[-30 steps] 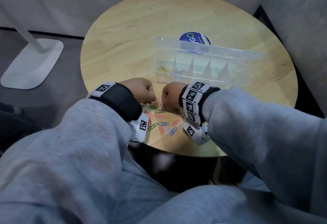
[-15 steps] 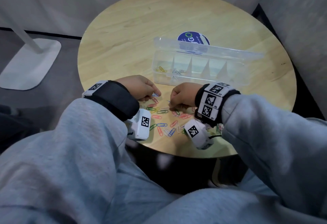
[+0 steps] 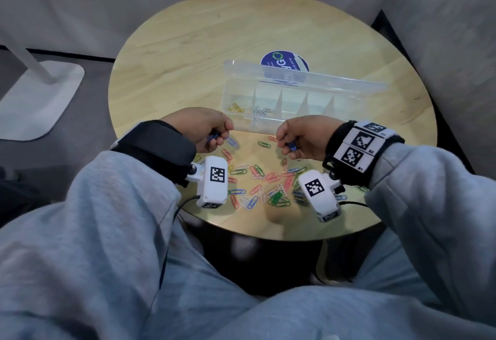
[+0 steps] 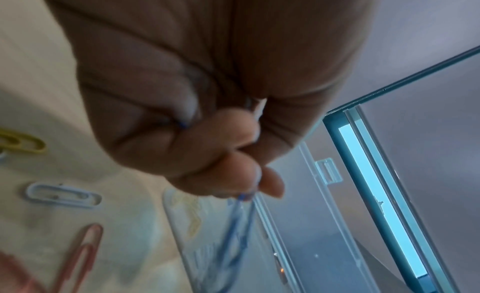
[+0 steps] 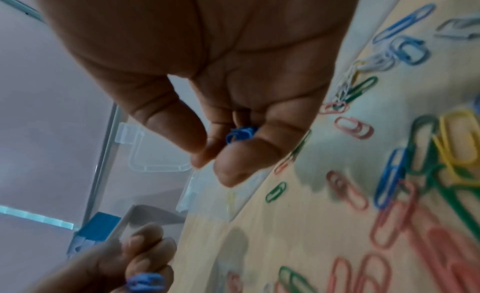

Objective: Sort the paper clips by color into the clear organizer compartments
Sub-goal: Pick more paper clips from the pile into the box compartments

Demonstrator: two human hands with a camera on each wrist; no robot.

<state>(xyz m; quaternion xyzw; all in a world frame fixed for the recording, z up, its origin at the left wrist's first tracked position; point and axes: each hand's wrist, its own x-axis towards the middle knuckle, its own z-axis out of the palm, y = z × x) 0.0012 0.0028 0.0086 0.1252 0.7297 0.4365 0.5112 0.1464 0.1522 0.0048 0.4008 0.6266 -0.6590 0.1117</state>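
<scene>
On tabletop, most clips unsorted; organizer holds few; both hands, left and right, pinch blue clips.

Left hand and right hand lifted off the pile, moved apart, each now pinching blue clips

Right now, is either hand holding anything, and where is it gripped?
Yes. The left hand pinches blue paper clips by one end; they dangle below. The right hand pinches a blue clip between thumb and fingers.
</scene>
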